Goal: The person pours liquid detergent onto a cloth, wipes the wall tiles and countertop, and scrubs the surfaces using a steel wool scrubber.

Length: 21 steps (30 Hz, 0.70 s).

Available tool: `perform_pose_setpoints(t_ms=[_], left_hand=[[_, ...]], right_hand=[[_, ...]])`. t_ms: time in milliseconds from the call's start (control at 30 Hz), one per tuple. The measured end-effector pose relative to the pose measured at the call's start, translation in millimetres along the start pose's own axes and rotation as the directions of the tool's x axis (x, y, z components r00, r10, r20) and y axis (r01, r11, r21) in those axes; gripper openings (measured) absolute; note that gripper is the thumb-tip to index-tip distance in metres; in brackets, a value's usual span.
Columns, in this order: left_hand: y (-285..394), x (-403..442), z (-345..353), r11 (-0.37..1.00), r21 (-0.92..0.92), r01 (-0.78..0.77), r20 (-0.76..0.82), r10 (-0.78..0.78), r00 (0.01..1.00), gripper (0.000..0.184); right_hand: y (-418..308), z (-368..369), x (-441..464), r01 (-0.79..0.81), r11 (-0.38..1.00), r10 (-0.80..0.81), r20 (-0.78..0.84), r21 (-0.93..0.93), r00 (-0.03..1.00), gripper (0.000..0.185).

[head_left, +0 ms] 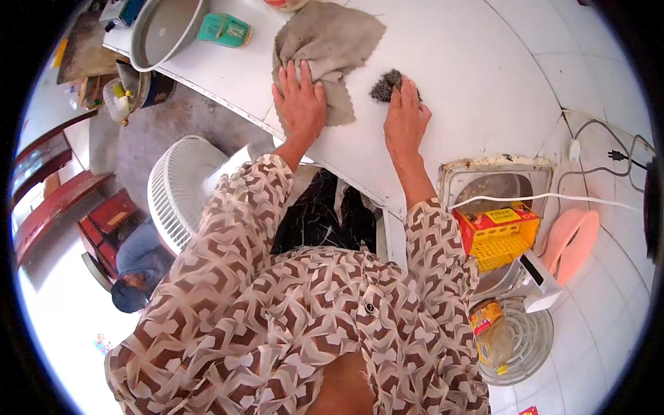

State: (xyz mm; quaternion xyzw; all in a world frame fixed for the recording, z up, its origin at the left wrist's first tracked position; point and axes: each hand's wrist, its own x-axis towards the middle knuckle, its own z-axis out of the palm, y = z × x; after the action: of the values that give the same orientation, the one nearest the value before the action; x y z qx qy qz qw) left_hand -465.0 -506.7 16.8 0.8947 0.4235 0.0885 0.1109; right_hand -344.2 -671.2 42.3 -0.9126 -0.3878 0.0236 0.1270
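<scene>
My left hand (301, 104) lies flat with fingers spread on the near part of a crumpled grey-brown cloth (339, 41). The cloth rests on the white countertop (470, 90), its far part bunched into folds. To the right, my right hand (407, 121) presses a dark steel wool scrubber (386, 86) against the counter, fingers closed over its right side. Part of the scrubber is hidden under the fingertips. A small gap of bare counter separates cloth and scrubber.
A grey basin (169, 34) and a green container (225, 30) stand at the upper left. A white fan (183, 190) and another person (142, 259) are lower left. At right are a sink (498, 166), a red-yellow box (499, 228), a pink object (573, 238) and cables (615, 155).
</scene>
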Motion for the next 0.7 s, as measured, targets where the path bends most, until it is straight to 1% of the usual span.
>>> perform_pose_setpoints(t_ms=[67,100,133,167,200,233,267,300,333,367,400,433,467,500,567,633,700], left_hand=[[-1,3,0,1.0,-0.001,-0.026,-0.01,0.026,1.0,0.055],[-1,2,-3,0.999,-0.006,-0.041,-0.02,0.041,0.999,0.056],[2,2,-5,1.0,-0.013,-0.011,-0.021,0.011,1.0,0.056],[5,2,-6,1.0,-0.02,0.019,-0.02,-0.02,1.0,0.056],[10,3,-6,0.998,-0.027,0.049,-0.021,-0.05,0.999,0.057],[17,0,-3,0.996,-0.038,0.083,-0.032,-0.084,0.996,0.057],[27,-2,-3,0.996,-0.04,0.075,-0.02,-0.076,0.997,0.058],[37,-5,-4,0.997,-0.042,0.065,-0.004,-0.065,0.998,0.058],[45,-4,-1,0.998,-0.043,0.05,0.019,-0.049,0.999,0.059],[50,-1,6,0.999,-0.035,0.005,0.009,-0.005,1.0,0.06],[53,8,8,0.998,-0.056,-0.017,0.005,0.018,1.0,0.061],[58,22,10,0.996,-0.076,-0.04,0.003,0.04,0.999,0.061],[63,38,12,0.993,-0.098,-0.062,0.0,0.062,0.998,0.062],[70,55,15,0.992,-0.101,-0.079,-0.007,0.079,0.997,0.063],[82,96,22,0.987,-0.106,-0.118,-0.019,0.117,0.993,0.064],[90,134,38,0.991,-0.05,-0.126,-0.058,0.123,0.991,0.066],[102,172,38,0.991,-0.129,0.021,-0.011,-0.022,1.0,0.068]], right_hand=[[-3,5,-3,-0.086,0.992,0.085,0.014,0.09,0.996,0.031],[-7,-6,-27,0.023,0.999,-0.023,-0.004,-0.038,1.0,0.03],[-7,0,-49,-0.091,0.988,0.083,0.067,0.125,0.994,0.031],[-2,-4,-72,-0.016,0.983,-0.014,0.162,0.181,0.987,0.032],[-8,-23,-89,-0.046,0.938,-0.01,0.16,0.343,0.987,0.034],[-13,-32,-107,-0.124,0.875,0.06,0.149,0.468,0.987,0.037],[-18,-51,-116,-0.224,0.794,0.155,0.168,0.565,0.974,0.039],[-21,-69,-129,-0.296,0.784,0.236,0.18,0.546,0.955,0.039],[-21,-93,-140,-0.402,0.705,0.325,0.237,0.585,0.916,0.038],[-15,-105,-162,-0.37,0.764,0.329,0.173,0.528,0.928,0.039],[-8,-116,-186,-0.39,0.796,0.365,0.147,0.464,0.919,0.039],[-1,-126,-212,-0.413,0.82,0.399,0.12,0.397,0.909,0.039],[5,-132,-242,-0.485,0.816,0.463,0.147,0.314,0.874,0.039],[14,-134,-273,-0.551,0.803,0.525,0.171,0.228,0.834,0.039],[27,-139,-313,-0.68,0.677,0.621,0.278,0.282,0.733,0.039],[26,-143,-332,-0.724,0.639,0.675,0.261,0.261,0.69,0.04],[18,-150,-339,-0.776,0.586,0.75,0.207,0.234,0.629,0.041]])
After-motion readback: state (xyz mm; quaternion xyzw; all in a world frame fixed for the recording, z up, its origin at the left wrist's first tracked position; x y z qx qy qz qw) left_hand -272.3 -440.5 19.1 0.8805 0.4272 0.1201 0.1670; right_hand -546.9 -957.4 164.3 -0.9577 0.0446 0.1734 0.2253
